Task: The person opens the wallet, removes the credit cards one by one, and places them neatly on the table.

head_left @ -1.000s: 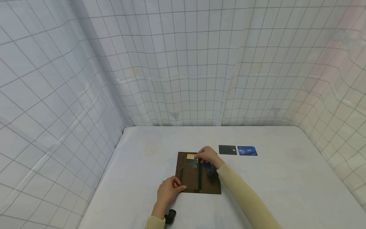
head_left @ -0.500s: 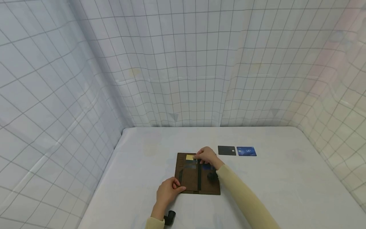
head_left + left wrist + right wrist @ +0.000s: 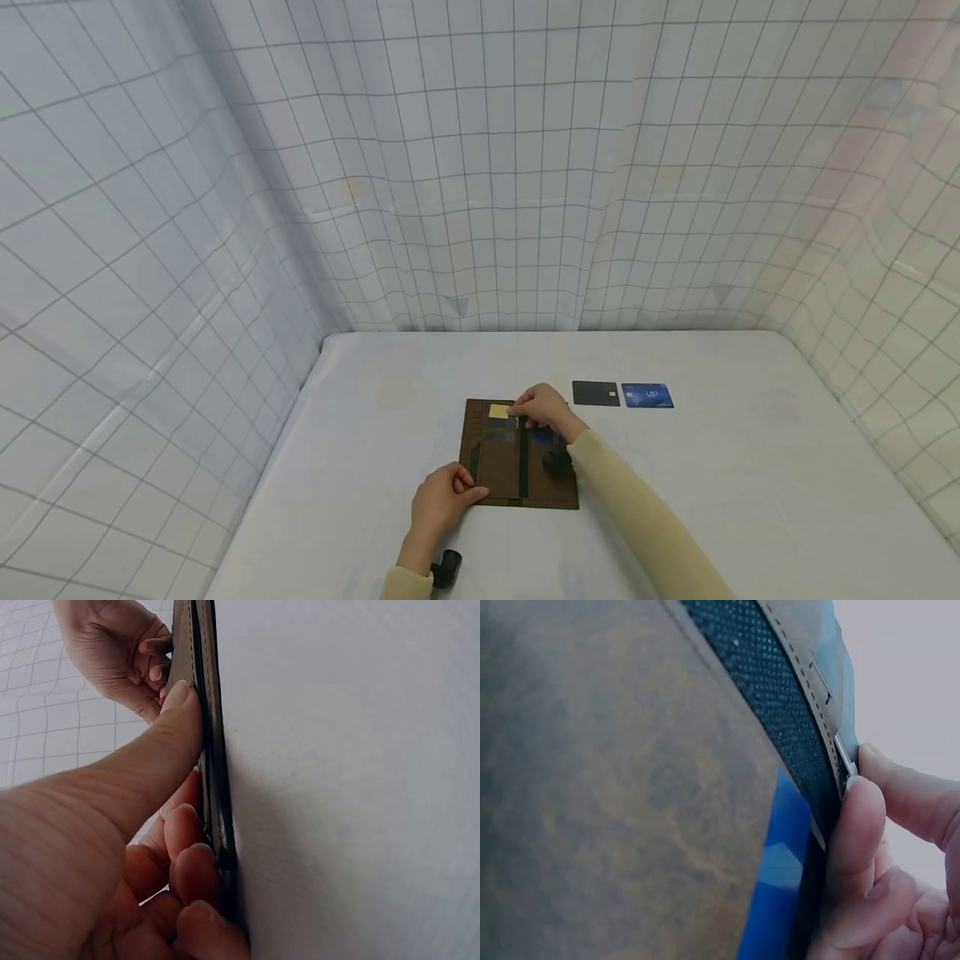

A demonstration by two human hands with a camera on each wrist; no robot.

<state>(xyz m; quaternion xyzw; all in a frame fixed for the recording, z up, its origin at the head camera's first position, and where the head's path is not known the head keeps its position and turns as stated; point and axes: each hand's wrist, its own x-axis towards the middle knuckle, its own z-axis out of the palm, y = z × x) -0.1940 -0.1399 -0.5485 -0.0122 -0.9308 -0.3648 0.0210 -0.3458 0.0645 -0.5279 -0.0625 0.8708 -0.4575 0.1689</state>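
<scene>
A brown long wallet [image 3: 498,471] lies spread open, with a dark strip down its middle. At its near left corner, my left hand [image 3: 441,500] grips the edge, thumb [image 3: 180,716] on top and fingers curled against the side. My right hand [image 3: 542,405] reaches over the far part and pinches the right edge of a yellow card [image 3: 498,411] at the top left pocket. Below that card, grey cards [image 3: 501,429] sit in their slots. A blue card [image 3: 780,862] shows in the wallet's right half, partly hidden under the right hand in the head view.
On the white table [image 3: 360,433], a black card [image 3: 596,393] and a blue VIP card [image 3: 647,396] lie side by side, right of the wallet's far end. White gridded cloth walls [image 3: 480,208] stand at the back and both sides.
</scene>
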